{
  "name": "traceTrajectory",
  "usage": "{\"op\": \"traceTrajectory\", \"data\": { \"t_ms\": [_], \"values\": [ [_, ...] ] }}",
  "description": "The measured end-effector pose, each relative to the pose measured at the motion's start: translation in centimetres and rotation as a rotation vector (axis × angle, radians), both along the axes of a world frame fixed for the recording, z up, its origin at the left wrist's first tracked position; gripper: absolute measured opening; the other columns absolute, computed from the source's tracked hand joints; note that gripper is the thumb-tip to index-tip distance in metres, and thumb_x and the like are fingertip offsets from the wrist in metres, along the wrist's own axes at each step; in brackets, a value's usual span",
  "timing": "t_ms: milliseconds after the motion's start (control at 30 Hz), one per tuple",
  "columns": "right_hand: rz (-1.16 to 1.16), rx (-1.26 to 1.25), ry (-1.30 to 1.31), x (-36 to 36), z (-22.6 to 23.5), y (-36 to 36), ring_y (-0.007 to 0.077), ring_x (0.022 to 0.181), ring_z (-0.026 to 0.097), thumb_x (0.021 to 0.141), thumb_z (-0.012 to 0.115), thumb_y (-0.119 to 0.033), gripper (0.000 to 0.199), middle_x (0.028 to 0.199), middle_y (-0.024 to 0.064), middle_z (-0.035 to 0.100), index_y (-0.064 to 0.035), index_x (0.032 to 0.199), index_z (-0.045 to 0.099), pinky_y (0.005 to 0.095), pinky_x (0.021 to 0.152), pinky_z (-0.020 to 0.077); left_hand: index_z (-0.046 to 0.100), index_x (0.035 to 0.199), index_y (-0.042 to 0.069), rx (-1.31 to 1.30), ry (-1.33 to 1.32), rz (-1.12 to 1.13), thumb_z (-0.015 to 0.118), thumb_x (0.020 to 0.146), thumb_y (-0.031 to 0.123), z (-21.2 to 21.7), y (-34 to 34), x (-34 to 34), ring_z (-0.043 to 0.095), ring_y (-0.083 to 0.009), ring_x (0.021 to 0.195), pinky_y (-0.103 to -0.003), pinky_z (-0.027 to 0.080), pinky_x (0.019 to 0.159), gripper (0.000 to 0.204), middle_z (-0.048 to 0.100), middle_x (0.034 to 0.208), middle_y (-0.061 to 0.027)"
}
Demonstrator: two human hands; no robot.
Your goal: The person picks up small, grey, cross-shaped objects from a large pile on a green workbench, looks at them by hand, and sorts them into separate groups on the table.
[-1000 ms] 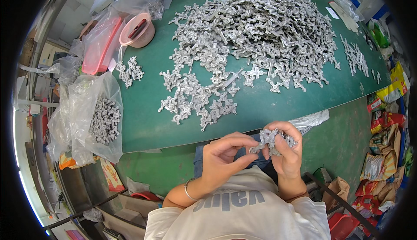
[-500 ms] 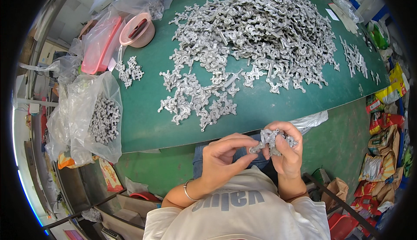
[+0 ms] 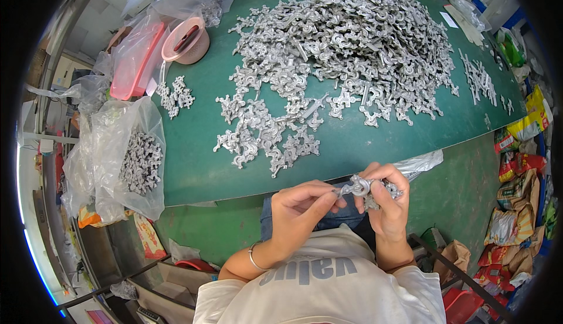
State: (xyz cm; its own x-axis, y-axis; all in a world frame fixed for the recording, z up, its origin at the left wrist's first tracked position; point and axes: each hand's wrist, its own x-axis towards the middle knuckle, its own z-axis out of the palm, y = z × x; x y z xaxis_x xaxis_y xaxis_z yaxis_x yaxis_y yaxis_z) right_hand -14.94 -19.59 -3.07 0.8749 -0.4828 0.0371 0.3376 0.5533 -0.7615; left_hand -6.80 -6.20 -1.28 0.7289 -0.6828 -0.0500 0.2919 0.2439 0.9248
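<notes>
In front of my chest, just off the table's near edge, both hands meet at some small grey metal castings. My right hand (image 3: 387, 202) is closed round a cluster of castings (image 3: 372, 201), its thumb pressed on them. My left hand (image 3: 304, 207) pinches the end of one casting (image 3: 356, 186) between thumb and fingertips; this piece stretches across to the right hand. Behind them on the green table (image 3: 193, 174) lies a large heap of similar castings (image 3: 358, 36), with a looser spread (image 3: 272, 130) trailing toward me.
At left, a clear plastic bag (image 3: 111, 148) holds more castings, beside a small group of them (image 3: 175, 96). A pink bowl (image 3: 199, 47) and a red tray (image 3: 138, 66) stand farther back. Thin metal strips (image 3: 478, 77) lie right. Colourful sacks (image 3: 516, 195) line the right side.
My left fingers have shifted slightly, and the casting between the hands now shows more fully, with its ring-shaped part turned up. My right hand has stayed almost in place.
</notes>
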Motion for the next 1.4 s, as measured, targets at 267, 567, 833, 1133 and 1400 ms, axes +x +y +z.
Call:
{"op": "traceTrajectory", "data": {
  "t_ms": [267, 567, 833, 1133, 1400],
  "values": [
    [-0.002, 0.015, 0.055, -0.1, 0.2, 0.0, 0.0139, 0.058, 0.052, 0.083, 0.051, -0.002, 0.007, 0.079, 0.0138, 0.054, 0.0042, 0.083, 0.053, 0.0218, 0.047, 0.0407, 0.061, 0.085, -0.007, -0.028, 0.154, -0.070, 0.051, 0.084, 0.001, -0.4, 0.1, 0.2, 0.055, -0.0137, 0.067, -0.023, 0.046, 0.062, 0.012, 0.061, 0.080, -0.0127],
    [0.041, 0.047, 0.087, 0.6, -0.1, 0.5, 0.0140, 0.055, 0.051, 0.084, 0.049, -0.005, 0.010, 0.074, 0.0118, 0.053, 0.0042, 0.083, 0.053, 0.0227, 0.044, 0.0390, 0.060, 0.081, -0.005, 0.033, 0.216, 0.017, 0.052, 0.084, 0.006, -0.5, 0.4, 0.2, 0.054, -0.0166, 0.064, -0.027, 0.043, 0.060, 0.015, 0.060, 0.075, -0.0148],
    [0.019, 0.049, 0.243, 1.0, -2.2, -0.3, 0.0133, 0.047, 0.047, 0.087, 0.049, -0.010, 0.017, 0.065, 0.0068, 0.049, 0.0054, 0.091, 0.054, 0.0212, 0.038, 0.0338, 0.053, 0.088, -0.001, -0.452, 0.264, 0.803, 0.051, 0.087, 0.009, -5.6, 11.6, 12.4, 0.055, -0.0122, 0.069, -0.024, 0.049, 0.067, 0.011, 0.058, 0.080, -0.0096],
    [0.019, -0.414, 0.501, 3.3, -2.5, -0.5, 0.0036, 0.050, 0.044, 0.081, 0.057, -0.004, 0.012, 0.067, 0.0004, 0.055, 0.0014, 0.090, 0.061, 0.0178, 0.043, 0.0332, 0.040, 0.119, -0.006, 0.183, -0.279, 1.189, 0.050, 0.087, 0.011, -7.8, 17.7, 16.0, 0.055, -0.0189, 0.091, -0.030, 0.048, 0.077, 0.037, 0.050, 0.113, -0.0143],
    [-0.083, -0.916, 0.529, 4.6, -3.7, 0.3, 0.0095, 0.058, 0.046, 0.069, 0.065, 0.002, 0.020, 0.063, 0.0041, 0.053, 0.0041, 0.088, 0.061, 0.0235, 0.054, 0.0379, 0.056, 0.103, 0.003, 0.736, -1.111, 0.197, 0.068, 0.067, 0.007, -5.2, 2.0, 6.0, 0.049, -0.0275, 0.095, -0.036, 0.037, 0.082, 0.038, 0.052, 0.101, -0.0090]
  ]
}}
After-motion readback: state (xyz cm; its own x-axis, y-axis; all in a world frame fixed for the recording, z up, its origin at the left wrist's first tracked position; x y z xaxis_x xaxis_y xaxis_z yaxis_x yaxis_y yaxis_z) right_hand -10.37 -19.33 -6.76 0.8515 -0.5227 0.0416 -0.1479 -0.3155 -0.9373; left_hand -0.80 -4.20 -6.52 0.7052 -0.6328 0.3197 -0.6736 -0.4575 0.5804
